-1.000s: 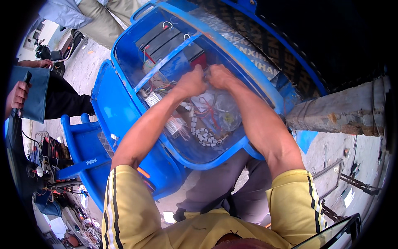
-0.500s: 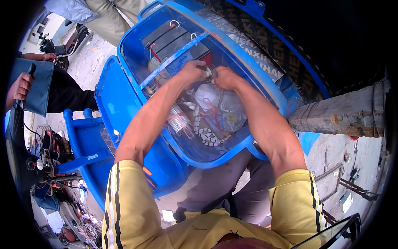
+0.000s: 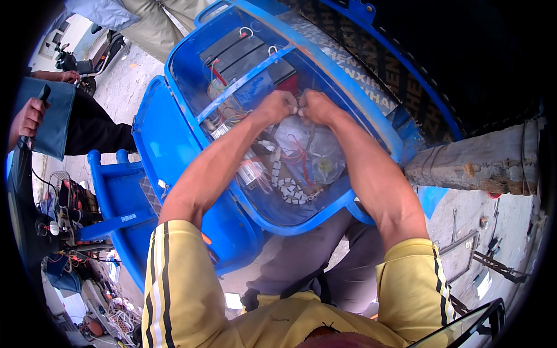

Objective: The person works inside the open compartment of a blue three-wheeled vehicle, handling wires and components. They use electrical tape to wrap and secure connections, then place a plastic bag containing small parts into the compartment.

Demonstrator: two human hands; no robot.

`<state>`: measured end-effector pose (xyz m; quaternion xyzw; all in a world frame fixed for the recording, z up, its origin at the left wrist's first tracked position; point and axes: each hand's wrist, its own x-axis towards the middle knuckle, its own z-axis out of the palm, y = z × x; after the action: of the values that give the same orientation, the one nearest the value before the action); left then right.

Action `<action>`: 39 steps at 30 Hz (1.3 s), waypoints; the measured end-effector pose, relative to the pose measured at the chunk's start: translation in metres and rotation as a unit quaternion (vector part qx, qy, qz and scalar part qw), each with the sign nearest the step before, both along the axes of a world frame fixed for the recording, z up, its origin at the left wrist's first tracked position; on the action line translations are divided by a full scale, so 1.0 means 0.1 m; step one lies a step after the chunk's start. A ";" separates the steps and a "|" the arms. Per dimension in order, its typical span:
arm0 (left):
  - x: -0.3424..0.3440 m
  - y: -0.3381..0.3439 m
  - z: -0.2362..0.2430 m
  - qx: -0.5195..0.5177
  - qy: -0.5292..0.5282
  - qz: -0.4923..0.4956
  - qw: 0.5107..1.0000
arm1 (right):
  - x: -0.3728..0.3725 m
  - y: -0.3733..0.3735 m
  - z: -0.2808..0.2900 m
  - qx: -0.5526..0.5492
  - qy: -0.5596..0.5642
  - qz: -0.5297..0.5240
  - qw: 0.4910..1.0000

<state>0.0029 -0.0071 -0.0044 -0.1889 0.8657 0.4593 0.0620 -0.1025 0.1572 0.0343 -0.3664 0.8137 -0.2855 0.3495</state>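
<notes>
My left hand (image 3: 277, 106) and my right hand (image 3: 318, 108) meet inside a blue open compartment (image 3: 275, 227), fingertips almost touching. Both are closed, fingers curled in a pinch; what lies between them is too small and hidden to name. Just beyond my left hand sit dark batteries (image 3: 246, 58) with a blue crossbar (image 3: 235, 91) over them. Below the hands lie a clear plastic bag (image 3: 296, 136), red wires (image 3: 301, 152), a finned metal box (image 3: 250, 173) with wires and a heap of white blocks (image 3: 292, 192).
A blue lid (image 3: 168, 133) hangs at the compartment's left side. Another person's hand (image 3: 32, 118) grips a black handle at far left. A rusty round beam (image 3: 476, 159) juts out on the right. Cluttered parts and wires (image 3: 110, 307) lie at lower left.
Both hands have shifted slightly and drawn their fingertips together. The small grey piece that showed between them is now hidden.
</notes>
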 end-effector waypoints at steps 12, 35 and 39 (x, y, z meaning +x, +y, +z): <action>0.08 0.27 0.33 -0.138 0.009 -0.029 0.990 | 0.03 0.03 0.17 0.075 0.038 0.031 0.996; 0.02 0.06 -0.03 0.016 -0.023 0.019 0.999 | -0.01 0.03 0.00 -0.008 -0.049 -0.003 0.999; 0.00 0.08 -0.02 0.040 -0.042 -0.009 0.998 | 0.01 0.02 -0.04 -0.011 0.059 0.012 0.998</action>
<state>0.0025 0.0014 -0.0062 -0.1978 0.8447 0.4851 0.1096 -0.1012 0.1595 0.0306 -0.3963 0.8251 -0.2682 0.3004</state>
